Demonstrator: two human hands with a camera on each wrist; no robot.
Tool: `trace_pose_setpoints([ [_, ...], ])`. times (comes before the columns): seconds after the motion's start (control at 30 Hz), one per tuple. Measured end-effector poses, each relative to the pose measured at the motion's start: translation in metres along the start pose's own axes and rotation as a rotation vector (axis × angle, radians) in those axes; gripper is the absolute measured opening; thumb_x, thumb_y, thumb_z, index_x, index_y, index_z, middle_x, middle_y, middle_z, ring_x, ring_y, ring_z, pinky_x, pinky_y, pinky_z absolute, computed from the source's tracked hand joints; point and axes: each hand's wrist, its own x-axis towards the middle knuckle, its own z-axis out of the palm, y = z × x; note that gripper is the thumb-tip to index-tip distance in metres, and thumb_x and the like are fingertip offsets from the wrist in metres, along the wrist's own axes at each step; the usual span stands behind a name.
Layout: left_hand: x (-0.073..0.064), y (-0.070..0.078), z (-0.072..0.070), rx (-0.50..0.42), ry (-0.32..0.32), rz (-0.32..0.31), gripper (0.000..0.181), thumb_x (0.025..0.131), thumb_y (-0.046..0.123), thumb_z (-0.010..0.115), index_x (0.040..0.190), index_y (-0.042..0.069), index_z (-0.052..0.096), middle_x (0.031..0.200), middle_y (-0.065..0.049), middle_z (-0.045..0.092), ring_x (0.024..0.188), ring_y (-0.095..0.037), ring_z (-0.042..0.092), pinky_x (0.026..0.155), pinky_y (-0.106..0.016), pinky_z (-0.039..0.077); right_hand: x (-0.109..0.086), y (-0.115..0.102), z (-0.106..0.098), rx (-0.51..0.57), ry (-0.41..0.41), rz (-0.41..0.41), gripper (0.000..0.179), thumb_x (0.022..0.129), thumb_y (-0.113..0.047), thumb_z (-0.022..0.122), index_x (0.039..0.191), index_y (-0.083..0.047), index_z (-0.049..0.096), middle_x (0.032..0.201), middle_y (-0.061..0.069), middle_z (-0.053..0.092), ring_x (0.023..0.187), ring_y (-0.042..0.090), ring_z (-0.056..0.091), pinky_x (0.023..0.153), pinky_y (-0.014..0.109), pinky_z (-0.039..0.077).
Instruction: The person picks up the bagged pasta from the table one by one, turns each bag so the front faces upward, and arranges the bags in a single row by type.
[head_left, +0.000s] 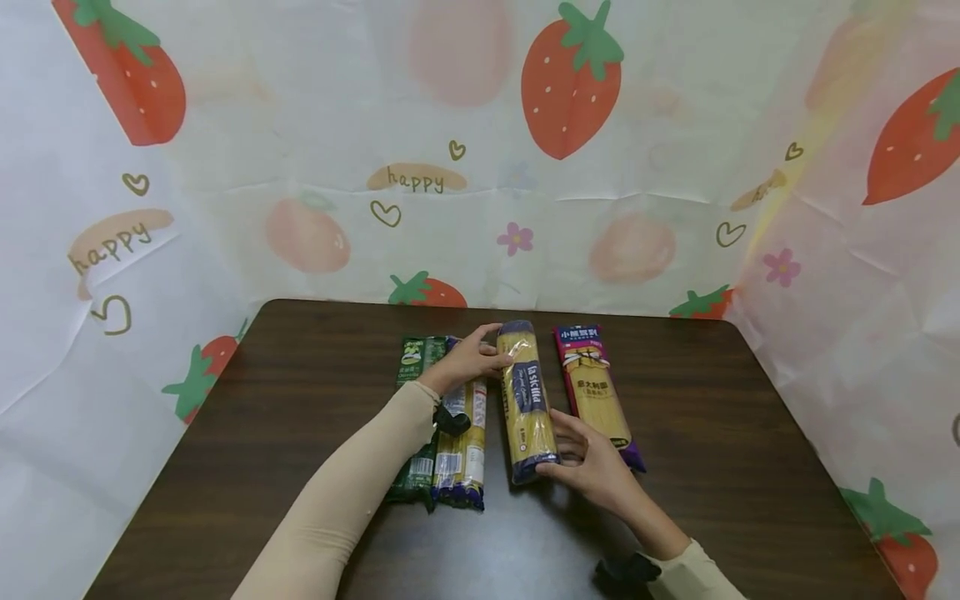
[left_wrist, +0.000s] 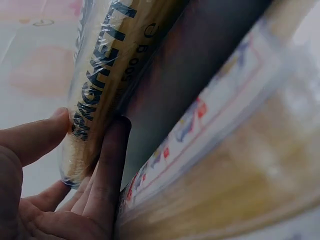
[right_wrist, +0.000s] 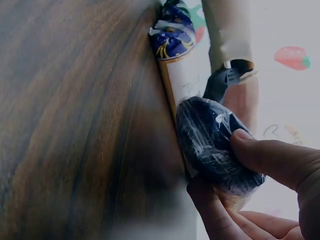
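Note:
A clear-wrapped spaghetti pack with a blue label and dark blue ends is held between both hands, just above the table. My left hand grips its far end, thumb on the near face and fingers behind, as the left wrist view shows on the lettered pack. At the near end my right hand pinches the dark blue end between thumb and fingers. Directly left lies a yellow pasta pack with a blue end, partly under the left wrist. Beside that is a green pack.
To the right lies a purple and pink pasta pack, close to the right hand's fingers. All of this is on a dark brown wooden table. A strawberry-printed white sheet rises behind the table and along both sides.

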Motion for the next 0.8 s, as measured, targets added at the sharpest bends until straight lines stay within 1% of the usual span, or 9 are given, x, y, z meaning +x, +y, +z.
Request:
trace_pose_setpoints([
  [0.07, 0.003, -0.001, 0.001, 0.022, 0.000, -0.006, 0.088, 0.106, 0.015, 0.072, 0.173, 0.014, 0.017, 0.146, -0.033, 0.058, 0.120, -0.042, 0.070, 0.102, -0.049, 0.059, 0.001, 0.002, 0.000, -0.006, 0.008, 0.012, 0.086, 0.089, -0.001, 0.088, 0.160, 0.008, 0.041, 0.145, 0.031, 0.060, 0.122, 0.039, 0.069, 0.094, 0.035, 0.062],
  [0.13, 0.006, -0.001, 0.002, 0.063, -0.003, -0.008, 0.087, 0.106, 0.016, 0.072, 0.173, 0.014, 0.016, 0.147, -0.033, 0.058, 0.122, -0.042, 0.069, 0.105, -0.051, 0.057, 0.003, 0.003, 0.000, -0.009, 0.015, 0.022, 0.085, 0.089, -0.001, 0.087, 0.160, 0.007, 0.041, 0.146, 0.030, 0.060, 0.122, 0.039, 0.069, 0.094, 0.034, 0.062],
  [0.27, 0.010, 0.001, 0.005, 0.194, -0.009, -0.012, 0.085, 0.108, 0.023, 0.070, 0.174, 0.014, 0.016, 0.153, -0.031, 0.054, 0.130, -0.042, 0.064, 0.112, -0.055, 0.051, 0.007, 0.007, 0.000, -0.015, 0.027, 0.048, 0.084, 0.090, -0.002, 0.088, 0.161, 0.006, 0.043, 0.146, 0.029, 0.061, 0.121, 0.038, 0.069, 0.093, 0.035, 0.063],
  [0.37, 0.011, 0.003, 0.007, 0.257, -0.013, -0.030, 0.083, 0.109, 0.026, 0.068, 0.174, 0.014, 0.016, 0.158, -0.031, 0.049, 0.138, -0.044, 0.058, 0.115, -0.058, 0.047, 0.008, 0.008, -0.001, -0.040, 0.025, 0.049, 0.084, 0.090, -0.005, 0.088, 0.160, 0.006, 0.043, 0.144, 0.030, 0.061, 0.121, 0.039, 0.070, 0.091, 0.036, 0.063],
  [0.43, 0.012, 0.005, 0.009, 0.273, -0.016, -0.042, 0.083, 0.110, 0.026, 0.066, 0.174, 0.014, 0.015, 0.160, -0.030, 0.047, 0.140, -0.045, 0.056, 0.116, -0.059, 0.046, 0.008, 0.010, -0.001, -0.059, 0.026, 0.046, 0.083, 0.090, -0.005, 0.088, 0.159, 0.007, 0.044, 0.143, 0.031, 0.062, 0.120, 0.040, 0.070, 0.090, 0.037, 0.063],
  [0.53, 0.012, 0.005, 0.012, 0.295, -0.019, -0.054, 0.082, 0.111, 0.026, 0.065, 0.174, 0.012, 0.015, 0.160, -0.030, 0.046, 0.139, -0.044, 0.057, 0.115, -0.058, 0.047, 0.008, 0.013, -0.001, -0.085, 0.028, 0.045, 0.082, 0.090, -0.005, 0.088, 0.159, 0.008, 0.045, 0.143, 0.030, 0.063, 0.120, 0.040, 0.071, 0.092, 0.038, 0.063],
  [0.7, 0.012, 0.004, 0.014, 0.320, -0.023, -0.044, 0.080, 0.112, 0.024, 0.063, 0.174, 0.010, 0.014, 0.162, -0.028, 0.044, 0.141, -0.042, 0.055, 0.114, -0.056, 0.048, 0.010, 0.018, 0.000, -0.112, 0.054, 0.060, 0.082, 0.089, -0.009, 0.090, 0.158, 0.004, 0.047, 0.141, 0.025, 0.066, 0.124, 0.038, 0.069, 0.103, 0.049, 0.058],
  [0.8, 0.012, 0.005, 0.013, 0.332, -0.012, -0.042, 0.081, 0.111, 0.024, 0.064, 0.174, 0.010, 0.015, 0.164, -0.026, 0.043, 0.143, -0.042, 0.053, 0.115, -0.056, 0.047, 0.011, 0.019, 0.000, -0.131, 0.061, 0.054, 0.082, 0.090, -0.011, 0.090, 0.159, 0.003, 0.048, 0.141, 0.024, 0.067, 0.126, 0.038, 0.068, 0.107, 0.054, 0.055],
])
